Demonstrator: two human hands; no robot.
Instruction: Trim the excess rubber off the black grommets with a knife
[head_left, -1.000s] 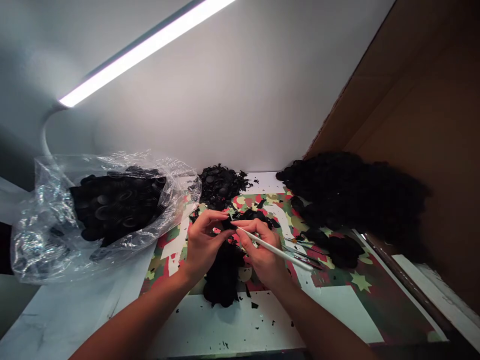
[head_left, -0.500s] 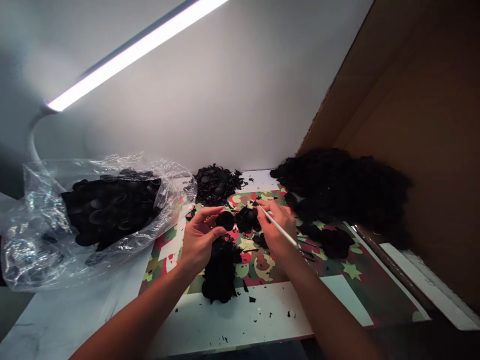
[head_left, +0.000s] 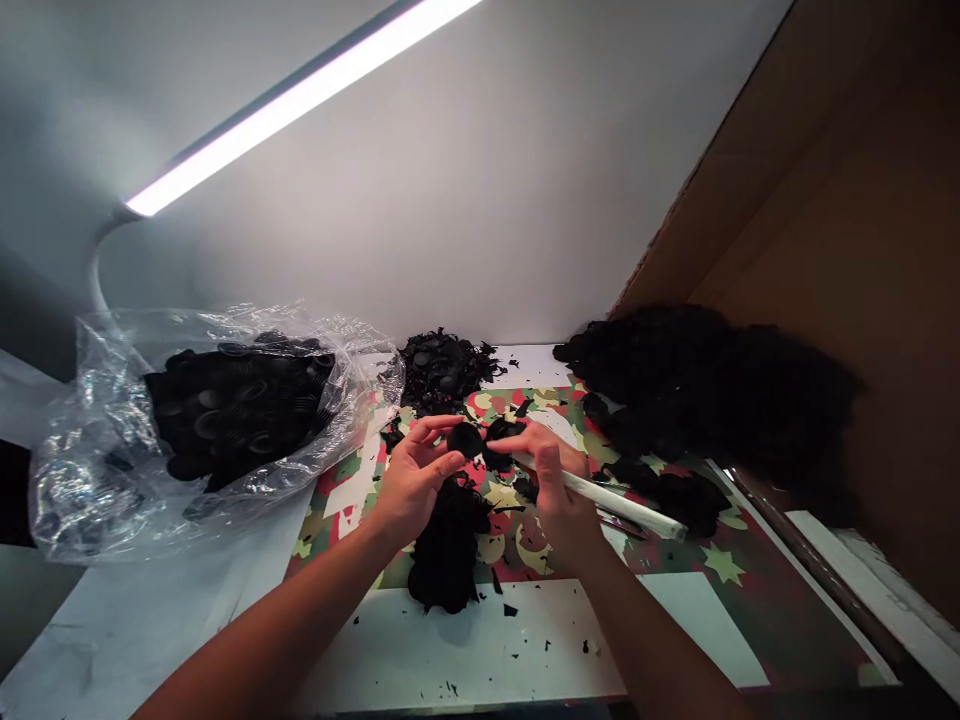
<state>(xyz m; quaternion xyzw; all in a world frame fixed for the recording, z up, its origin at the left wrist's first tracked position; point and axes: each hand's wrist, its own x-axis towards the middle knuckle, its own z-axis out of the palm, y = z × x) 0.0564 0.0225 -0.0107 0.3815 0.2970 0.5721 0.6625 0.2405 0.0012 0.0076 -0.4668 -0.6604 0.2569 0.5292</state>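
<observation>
My left hand [head_left: 415,480] pinches a round black disc [head_left: 466,440] between thumb and fingers, its flat face tilted toward me. Close by on the right, my right hand [head_left: 553,478] is closed round a slim white stick-like tool [head_left: 622,507] whose thick end points down to the right. Its working tip is hidden by my fingers. The right index finger reaches toward the disc's edge; whether it touches I cannot tell. Below the disc lies a heap of black pieces [head_left: 448,550], and more black pieces [head_left: 504,440] sit just behind the hands.
On the left, a clear plastic bag [head_left: 97,500] holds many black discs [head_left: 240,415]. Black scraps [head_left: 446,365] are piled at the back. A large dark heap [head_left: 705,390] leans by the cardboard [head_left: 862,200] at right. A lit lamp [head_left: 300,105] hangs above the patterned sheet [head_left: 802,610].
My right hand has turned the white tool so its thick end swings out to the right, and its fingers point at the disc. The view has shifted slightly.
</observation>
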